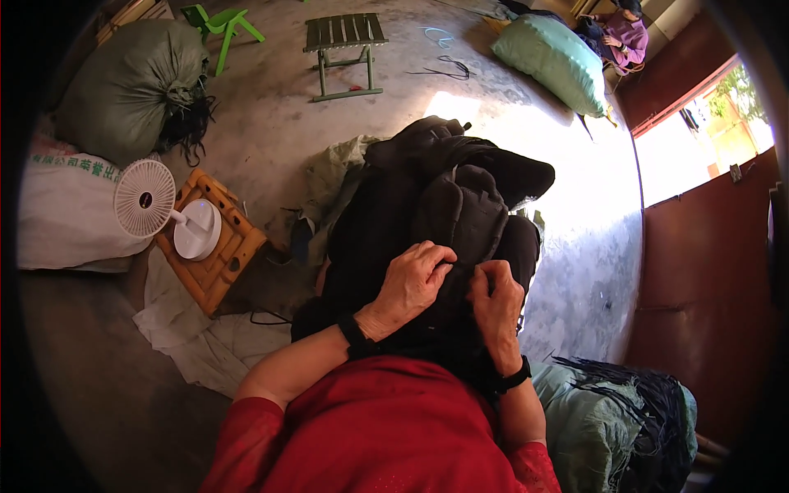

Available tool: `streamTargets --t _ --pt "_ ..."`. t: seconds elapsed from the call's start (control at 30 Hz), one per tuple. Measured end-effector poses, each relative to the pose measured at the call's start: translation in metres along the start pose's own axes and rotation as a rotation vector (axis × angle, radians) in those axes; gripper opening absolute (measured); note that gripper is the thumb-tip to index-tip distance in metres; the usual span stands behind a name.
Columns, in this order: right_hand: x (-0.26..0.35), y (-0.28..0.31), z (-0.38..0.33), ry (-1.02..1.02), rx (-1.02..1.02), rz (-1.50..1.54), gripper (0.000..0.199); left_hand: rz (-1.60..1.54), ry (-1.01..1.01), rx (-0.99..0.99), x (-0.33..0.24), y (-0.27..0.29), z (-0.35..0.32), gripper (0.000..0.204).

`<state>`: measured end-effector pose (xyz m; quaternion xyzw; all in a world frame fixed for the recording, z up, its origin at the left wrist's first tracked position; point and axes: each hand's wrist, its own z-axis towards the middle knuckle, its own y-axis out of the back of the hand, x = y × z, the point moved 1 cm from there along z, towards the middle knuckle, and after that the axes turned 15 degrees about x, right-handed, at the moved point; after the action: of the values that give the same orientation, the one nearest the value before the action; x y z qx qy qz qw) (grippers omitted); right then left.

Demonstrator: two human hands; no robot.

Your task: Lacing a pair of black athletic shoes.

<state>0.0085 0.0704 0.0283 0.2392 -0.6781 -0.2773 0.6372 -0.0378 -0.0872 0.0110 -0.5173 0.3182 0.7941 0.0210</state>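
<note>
A black padded bag, apparently a backpack [374,226], lies across my lap and spreads away from me. On top of it rests a padded, rounded strap piece [468,205]. My left hand [413,283] is at the near end of that piece, fingers bent and pinched together. Just to its right, my right hand [498,306] has its thumb and forefinger closed in a pinch over the bag's near part. A small gap separates the two hands. Whatever sits between the fingertips is too small or too dark to make out.
At left, a white fan [197,228] stands on a bamboo stool [218,279], beside stuffed sacks [131,90]. A folding stool [345,37] and green chair [223,29] stand ahead. A pale green sack [552,62] lies near a seated person [625,41]. Dark straps [649,411] top a sack lower right.
</note>
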Motion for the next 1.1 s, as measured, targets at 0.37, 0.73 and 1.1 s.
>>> streamTargets --t 0.37,0.73,1.1 --pt "-0.011 0.001 0.003 0.08 0.051 -0.059 0.008 -0.059 0.033 0.012 0.0 0.002 -0.006 0.017" --pt "0.004 -0.004 0.004 0.218 -0.103 -0.374 0.006 -0.033 -0.02 -0.017 0.006 0.0 -0.003 0.016" --pt "-0.011 0.015 0.015 -0.104 0.36 0.524 0.012 -0.081 0.009 0.018 0.006 0.001 -0.004 0.017"
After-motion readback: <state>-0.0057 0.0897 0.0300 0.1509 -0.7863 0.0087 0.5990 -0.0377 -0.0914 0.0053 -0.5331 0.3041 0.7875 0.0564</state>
